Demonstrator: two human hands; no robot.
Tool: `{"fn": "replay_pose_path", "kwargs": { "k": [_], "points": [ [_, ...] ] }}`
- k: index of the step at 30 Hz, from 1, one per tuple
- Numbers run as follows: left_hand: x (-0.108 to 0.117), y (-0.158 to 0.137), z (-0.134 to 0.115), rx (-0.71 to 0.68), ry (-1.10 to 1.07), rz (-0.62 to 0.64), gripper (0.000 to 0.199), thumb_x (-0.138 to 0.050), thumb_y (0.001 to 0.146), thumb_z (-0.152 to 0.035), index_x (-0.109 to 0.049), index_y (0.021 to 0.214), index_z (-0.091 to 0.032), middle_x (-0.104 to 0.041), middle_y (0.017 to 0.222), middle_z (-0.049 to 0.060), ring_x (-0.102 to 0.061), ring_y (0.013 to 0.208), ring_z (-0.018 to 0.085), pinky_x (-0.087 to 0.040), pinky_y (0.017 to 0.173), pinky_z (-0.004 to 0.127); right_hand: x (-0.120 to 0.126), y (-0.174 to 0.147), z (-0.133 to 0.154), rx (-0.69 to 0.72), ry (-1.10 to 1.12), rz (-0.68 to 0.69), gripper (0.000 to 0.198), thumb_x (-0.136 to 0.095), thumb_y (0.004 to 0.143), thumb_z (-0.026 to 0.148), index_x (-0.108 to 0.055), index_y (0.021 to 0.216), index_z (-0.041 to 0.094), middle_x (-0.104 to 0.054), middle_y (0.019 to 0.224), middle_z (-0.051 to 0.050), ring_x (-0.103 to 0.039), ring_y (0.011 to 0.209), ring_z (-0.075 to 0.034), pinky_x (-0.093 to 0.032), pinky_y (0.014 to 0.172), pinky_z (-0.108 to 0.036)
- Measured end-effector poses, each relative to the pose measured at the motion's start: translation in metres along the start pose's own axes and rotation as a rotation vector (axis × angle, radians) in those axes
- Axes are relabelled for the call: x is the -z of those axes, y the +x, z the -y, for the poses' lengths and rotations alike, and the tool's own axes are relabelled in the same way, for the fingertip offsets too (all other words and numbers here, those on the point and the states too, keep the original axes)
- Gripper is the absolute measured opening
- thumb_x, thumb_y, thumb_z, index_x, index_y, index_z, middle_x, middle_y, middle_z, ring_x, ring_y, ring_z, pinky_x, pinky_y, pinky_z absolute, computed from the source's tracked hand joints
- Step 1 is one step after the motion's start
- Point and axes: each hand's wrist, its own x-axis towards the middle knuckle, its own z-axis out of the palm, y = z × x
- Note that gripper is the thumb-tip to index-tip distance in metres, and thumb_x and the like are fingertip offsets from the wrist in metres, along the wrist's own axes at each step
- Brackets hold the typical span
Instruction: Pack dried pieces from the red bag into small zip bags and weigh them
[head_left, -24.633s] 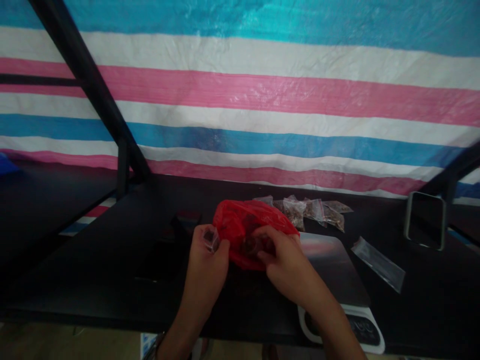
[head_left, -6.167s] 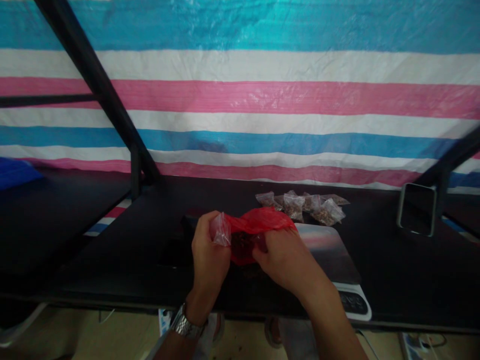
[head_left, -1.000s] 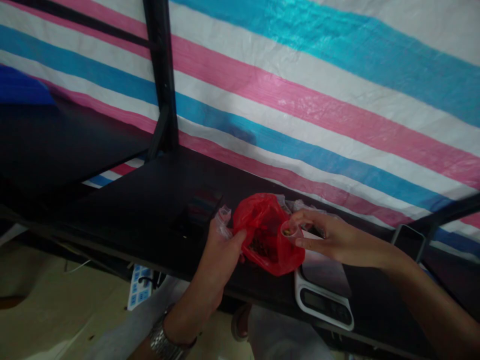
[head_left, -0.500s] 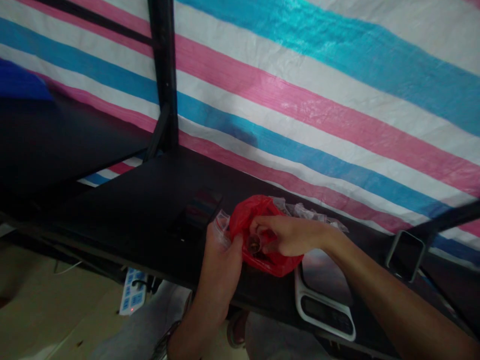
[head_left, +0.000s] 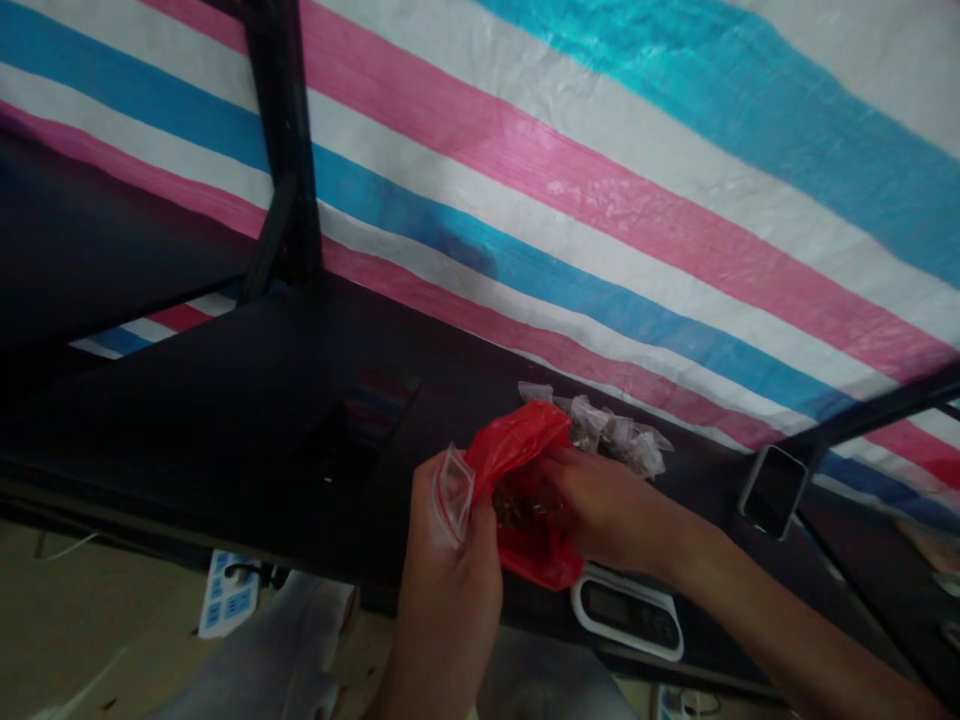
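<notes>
My left hand [head_left: 454,565] is closed around a small clear zip bag [head_left: 452,497] and the near left edge of a red plastic bag [head_left: 517,440]. The zip bag stands up between thumb and fingers. The red bag gapes, with small dark brownish bits [head_left: 514,510] inside, too blurred to name. My right hand [head_left: 607,505] reaches into the bag's mouth from the right. Its fingers are curled and partly hidden by the red plastic, so what they hold is hard to make out. A white digital scale [head_left: 628,612] lies just below the right hand, partly covered by the bag and forearm.
Several filled clear zip bags [head_left: 619,435] lie behind the red bag on the black table [head_left: 247,420]. A dark flat glossy thing [head_left: 375,410] lies to the left. A phone-like framed device [head_left: 772,490] sits at the right. A striped sheet [head_left: 600,200] hangs behind.
My right hand has moved deeper into the red bag; the small clear cup seen in its fingers is now hidden. The bag is tilted more, and the view has shifted.
</notes>
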Motion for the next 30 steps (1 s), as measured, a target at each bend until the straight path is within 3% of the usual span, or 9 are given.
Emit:
{"fn": "replay_pose_path", "kwargs": {
  "k": [4,7,14,18,23,30],
  "points": [
    [-0.002,0.004,0.002,0.111,-0.117,0.018,0.029,-0.073,0.081,-0.028,-0.064,0.108,-0.022,-0.072,0.109,0.005,-0.073,0.1,0.025,-0.061,0.088,0.037,-0.018,-0.005,0.003,-0.066,0.072,-0.129,0.038,-0.067,0.078,0.007,-0.07,0.116,0.014,-0.074,0.126,-0.017,-0.071,0.116,-0.033,-0.052,0.099,-0.041],
    [-0.003,0.009,0.002,0.177,-0.186,-0.029,0.038,-0.077,0.077,-0.03,-0.064,0.112,-0.025,-0.072,0.109,0.003,-0.072,0.095,0.022,-0.06,0.081,0.034,-0.025,-0.006,0.006,-0.106,0.143,-0.168,0.03,-0.067,0.083,0.011,-0.07,0.112,0.015,-0.074,0.123,-0.016,-0.069,0.118,-0.033,-0.05,0.101,-0.042],
    [-0.003,0.016,-0.002,0.214,-0.254,-0.033,0.042,-0.08,0.072,-0.034,-0.066,0.111,-0.027,-0.072,0.105,0.0,-0.07,0.089,0.021,-0.058,0.072,0.03,-0.045,-0.007,0.01,-0.056,0.233,-0.282,0.042,-0.06,0.087,0.012,-0.071,0.127,0.017,-0.072,0.128,-0.014,-0.067,0.12,-0.033,-0.051,0.104,-0.045],
    [-0.005,0.014,-0.004,0.255,-0.216,-0.045,0.043,-0.078,0.073,-0.034,-0.065,0.113,-0.026,-0.072,0.102,0.0,-0.072,0.087,0.021,-0.059,0.072,0.031,-0.049,-0.007,0.013,-0.07,0.266,-0.302,0.04,-0.062,0.086,0.012,-0.073,0.125,0.016,-0.071,0.126,-0.014,-0.067,0.119,-0.032,-0.052,0.105,-0.044],
    [-0.011,0.011,-0.011,0.353,-0.34,-0.016,0.04,-0.075,0.071,-0.025,-0.064,0.11,-0.023,-0.073,0.09,-0.001,-0.075,0.08,0.02,-0.061,0.072,0.032,-0.05,-0.007,0.014,-0.073,0.312,-0.31,0.04,-0.062,0.084,0.01,-0.074,0.122,0.016,-0.072,0.124,-0.014,-0.068,0.116,-0.031,-0.053,0.102,-0.043],
    [-0.012,0.022,-0.014,0.417,-0.396,-0.041,0.034,-0.071,0.075,-0.017,-0.064,0.108,-0.023,-0.074,0.086,-0.001,-0.074,0.073,0.018,-0.063,0.071,0.031,-0.068,-0.003,0.007,-0.165,0.694,-0.445,0.041,-0.071,0.083,0.011,-0.075,0.123,0.021,-0.078,0.123,-0.009,-0.072,0.114,-0.028,-0.054,0.102,-0.041]
  ]
}}
